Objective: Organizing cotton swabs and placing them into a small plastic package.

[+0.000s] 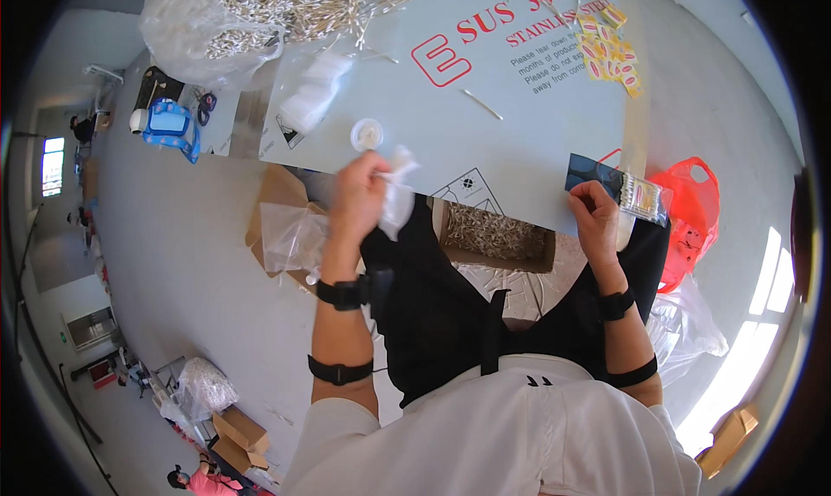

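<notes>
My left hand [357, 197] is closed on a thin, limp, white translucent plastic bag [398, 203], raised at the table's near edge. Just beyond it stands a small round clear tub [367, 134] with something pale inside. At the near right edge my right hand [595, 223] has its thumb and fingertips pinched together; whatever is between them, if anything, is too small to make out. Right beside that hand lies a clear packet of cotton swabs [641, 196] with a yellow label, next to a dark glossy strip [594, 174]. A single cotton swab [482, 105] lies mid-table.
A big heap of cotton swabs [320, 7] spills from a clear bag at the far left. Stacked clear bags [316, 93] lie below it. Yellow labels [610, 50] are scattered far right. A cardboard box of swabs [498, 236] sits under the table edge; a red plastic bag [691, 223] hangs right.
</notes>
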Demonstrator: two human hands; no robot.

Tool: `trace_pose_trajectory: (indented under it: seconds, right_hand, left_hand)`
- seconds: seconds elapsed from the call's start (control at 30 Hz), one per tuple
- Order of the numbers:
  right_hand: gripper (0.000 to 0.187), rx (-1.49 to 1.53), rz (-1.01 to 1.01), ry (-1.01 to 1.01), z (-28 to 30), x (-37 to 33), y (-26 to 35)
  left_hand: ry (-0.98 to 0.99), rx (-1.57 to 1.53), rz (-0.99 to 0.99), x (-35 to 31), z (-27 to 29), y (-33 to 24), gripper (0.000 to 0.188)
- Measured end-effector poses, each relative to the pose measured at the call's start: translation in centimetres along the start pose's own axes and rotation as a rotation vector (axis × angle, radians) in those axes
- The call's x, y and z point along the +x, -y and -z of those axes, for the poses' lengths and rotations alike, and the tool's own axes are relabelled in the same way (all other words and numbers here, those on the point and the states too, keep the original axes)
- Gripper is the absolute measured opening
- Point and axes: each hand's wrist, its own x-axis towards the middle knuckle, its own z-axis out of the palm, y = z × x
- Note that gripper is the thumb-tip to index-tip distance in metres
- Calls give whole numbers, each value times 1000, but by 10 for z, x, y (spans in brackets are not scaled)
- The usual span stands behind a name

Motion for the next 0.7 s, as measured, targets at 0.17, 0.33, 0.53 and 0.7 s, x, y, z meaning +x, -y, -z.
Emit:
trace_pose_trajectory:
  seconds: [0.17, 0.33, 0.53, 0.7]
  right_hand:
    - [8, -259, 223, -49, -12, 6, 8]
    - [11, -414, 325, -103, -19, 8, 9]
    - [11, -556, 411, -128, -23, 8, 12]
    - [10, -574, 399, -143, -24, 9, 12]
  left_hand:
    - [-170, 510, 211, 42, 70, 80, 13]
    - [-358, 667, 287, 61, 85, 110, 13]
    - [-668, 591, 185, 91, 133, 170, 16]
    - [-721, 476, 167, 138, 151, 211, 18]
